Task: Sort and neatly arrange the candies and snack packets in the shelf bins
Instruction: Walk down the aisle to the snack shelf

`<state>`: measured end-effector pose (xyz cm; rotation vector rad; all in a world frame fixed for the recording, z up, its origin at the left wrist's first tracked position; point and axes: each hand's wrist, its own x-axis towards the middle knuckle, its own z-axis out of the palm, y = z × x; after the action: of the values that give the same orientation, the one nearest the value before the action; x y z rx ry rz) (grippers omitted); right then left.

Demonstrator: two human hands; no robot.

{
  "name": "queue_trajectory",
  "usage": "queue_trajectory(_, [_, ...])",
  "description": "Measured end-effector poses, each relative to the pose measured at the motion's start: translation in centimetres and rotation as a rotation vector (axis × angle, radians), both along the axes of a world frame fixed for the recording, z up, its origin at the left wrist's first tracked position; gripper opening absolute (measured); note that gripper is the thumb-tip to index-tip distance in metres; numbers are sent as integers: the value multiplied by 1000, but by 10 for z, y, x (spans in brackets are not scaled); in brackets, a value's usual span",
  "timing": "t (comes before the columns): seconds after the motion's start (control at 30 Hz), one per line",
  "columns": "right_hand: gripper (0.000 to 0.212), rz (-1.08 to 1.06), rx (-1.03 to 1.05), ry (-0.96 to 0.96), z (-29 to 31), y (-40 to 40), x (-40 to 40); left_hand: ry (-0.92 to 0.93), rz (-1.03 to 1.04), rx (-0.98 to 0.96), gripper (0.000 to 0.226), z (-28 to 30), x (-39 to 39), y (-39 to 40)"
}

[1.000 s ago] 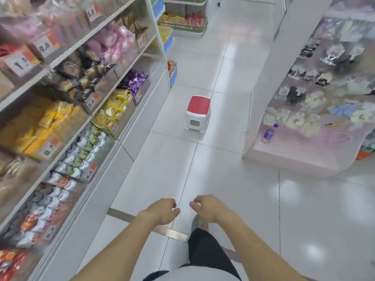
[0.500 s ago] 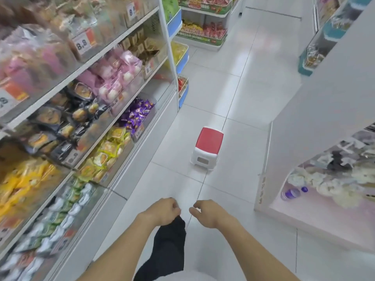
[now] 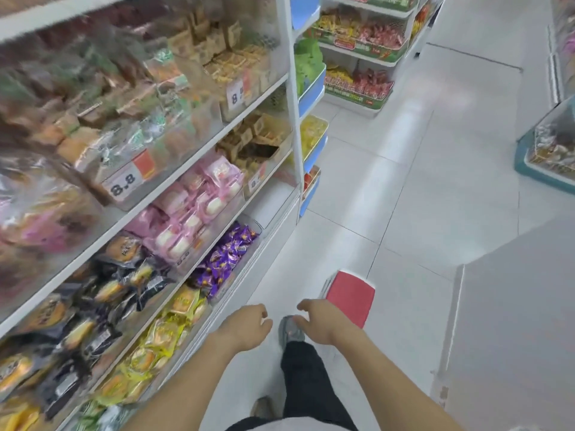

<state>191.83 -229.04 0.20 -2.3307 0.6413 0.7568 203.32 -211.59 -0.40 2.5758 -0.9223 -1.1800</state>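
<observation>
1. The person has walked forward along the aisle. The red stool [image 3: 350, 298], which stood well ahead on the floor [image 3: 404, 213] a second ago, is now just past the hands.
2. The view has also turned up and toward the shelf [image 3: 193, 157] on the left, so more rows of bins show now than before.
3. The left hand [image 3: 245, 329] holds nothing. Its fingers hang loosely curled, the same as a second ago.
4. The right hand [image 3: 320, 321] also holds nothing, with its fingers loosely curled. The two hands are near each other but apart, out in front of the body.
5. The snack packets are all in the shelf bins, not in the hands. The purple candies [image 3: 227, 259] sit in a low bin near the shelf's end. The pink packets [image 3: 193, 213] are one row up. The yellow packets [image 3: 165, 334] are on the low row nearer the person, with the dark packets [image 3: 102, 306] above them (the top rows are too blurry to name).
6. What this means: I think the person is still walking to a spot and has not yet started sorting here. No packet has been touched.
7. The next move is likely a reach to the left, into one of the bins.
</observation>
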Motion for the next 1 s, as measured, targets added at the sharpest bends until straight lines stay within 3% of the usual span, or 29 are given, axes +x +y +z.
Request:
queue_trajectory(0.23, [54, 232, -12, -28, -10, -84, 150, -67, 205, -44, 38, -6, 110, -61])
queue_trajectory(0.5, [50, 424, 28, 13, -20, -115, 280, -52, 502, -132, 27, -22, 192, -84])
queue_trajectory(0.73, [25, 526, 52, -91, -42, -120, 352, 4, 623, -122, 11, -63, 230, -101])
queue_trajectory(0.87, [21, 697, 57, -61, -71, -132, 377, 41, 794, -96, 26, -86, 230, -119])
queue_trajectory(1.0, [8, 851, 88, -20, -106, -150, 397, 0, 1012, -88, 25, -115, 226, -147])
